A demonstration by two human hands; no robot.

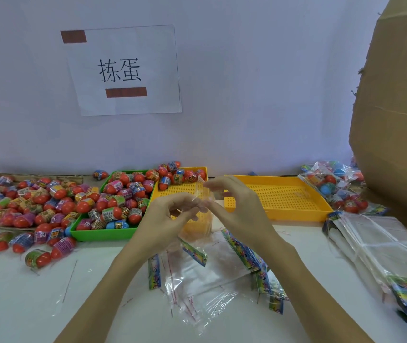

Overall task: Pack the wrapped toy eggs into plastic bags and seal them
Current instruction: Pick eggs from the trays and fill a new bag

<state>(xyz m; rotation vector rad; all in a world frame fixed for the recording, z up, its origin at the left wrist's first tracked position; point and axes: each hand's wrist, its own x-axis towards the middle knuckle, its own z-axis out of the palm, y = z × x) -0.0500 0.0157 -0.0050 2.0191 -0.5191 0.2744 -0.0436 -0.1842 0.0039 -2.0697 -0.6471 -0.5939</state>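
Note:
My left hand and my right hand are raised over the table's middle, and both pinch the top of a clear plastic bag that hangs between them. Wrapped toy eggs fill a green tray. More eggs lie loose at the left, and a few eggs sit at the back of a yellow perforated tray. Several empty clear bags with colourful header cards lie on the table under my arms.
A second yellow tray stands at the right. Behind it lie bags filled with eggs. A stack of empty bags sits at the right edge beside a large cardboard box. A paper sign hangs on the back wall.

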